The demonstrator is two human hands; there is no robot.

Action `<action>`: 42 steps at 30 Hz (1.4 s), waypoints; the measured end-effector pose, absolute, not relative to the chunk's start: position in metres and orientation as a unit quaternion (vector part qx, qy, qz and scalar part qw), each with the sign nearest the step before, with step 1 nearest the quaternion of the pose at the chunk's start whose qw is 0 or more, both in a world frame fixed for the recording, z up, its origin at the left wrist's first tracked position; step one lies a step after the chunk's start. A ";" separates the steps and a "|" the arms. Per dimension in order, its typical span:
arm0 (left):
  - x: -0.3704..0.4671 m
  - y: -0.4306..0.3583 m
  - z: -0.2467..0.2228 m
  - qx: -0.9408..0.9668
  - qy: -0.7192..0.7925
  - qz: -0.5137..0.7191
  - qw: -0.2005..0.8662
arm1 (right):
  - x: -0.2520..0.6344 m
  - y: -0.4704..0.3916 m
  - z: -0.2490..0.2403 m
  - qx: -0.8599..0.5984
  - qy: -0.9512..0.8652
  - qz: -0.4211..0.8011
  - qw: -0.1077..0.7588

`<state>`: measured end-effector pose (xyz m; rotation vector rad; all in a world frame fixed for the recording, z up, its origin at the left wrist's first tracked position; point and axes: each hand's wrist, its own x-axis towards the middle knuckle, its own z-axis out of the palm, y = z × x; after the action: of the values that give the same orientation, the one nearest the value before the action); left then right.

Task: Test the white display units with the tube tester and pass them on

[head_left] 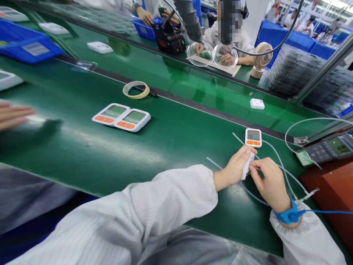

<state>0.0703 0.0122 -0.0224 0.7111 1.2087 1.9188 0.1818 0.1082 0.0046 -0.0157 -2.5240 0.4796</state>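
My left hand (234,167) is closed around a small white electronic device (246,170), held on edge just above the green bench. At its right side, my right hand (268,178) has thumb and forefinger pinched together against the device; what lies between the fingertips is hidden. A blue strap (289,213) with a cord circles my right wrist. Just beyond my left hand lies a white display unit (253,138) with orange buttons and digits on its screen. Thin clear tubes (285,175) run around and behind both hands.
Two white display units (121,117) lie side by side near a tape roll (136,90). A grey meter (328,147) rests at right by an orange-brown box (331,191). A co-worker's hand (15,116) reaches in from the left. Beyond the ledge, white units sit on a green strip (176,70).
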 end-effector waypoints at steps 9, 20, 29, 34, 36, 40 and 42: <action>0.068 0.013 -0.020 0.279 0.469 0.756 0.363 | 0.182 0.109 0.003 -0.016 -0.937 0.190 0.294; 0.068 0.012 -0.019 0.279 0.483 0.748 0.360 | 0.183 0.108 0.003 -0.037 -0.937 0.192 0.290; 0.074 0.008 -0.021 0.303 0.522 0.725 0.331 | 0.184 0.113 0.011 -0.029 -0.937 0.246 0.244; 0.069 0.007 -0.019 0.305 0.519 0.714 0.356 | 0.181 0.118 0.009 -0.038 -0.935 0.251 0.247; 0.066 0.008 -0.017 0.301 0.506 0.724 0.359 | 0.180 0.120 0.007 -0.032 -0.934 0.226 0.274; 0.062 0.012 -0.016 0.252 0.473 0.760 0.367 | 0.181 0.120 0.003 -0.056 -0.928 0.173 0.326; 0.062 0.015 -0.018 0.233 0.464 0.777 0.355 | 0.181 0.117 0.002 -0.067 -0.932 0.151 0.322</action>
<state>0.0617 0.0148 -0.0179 0.6034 1.1992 2.0091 0.1811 0.1172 0.0024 -0.1769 -2.4481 0.3954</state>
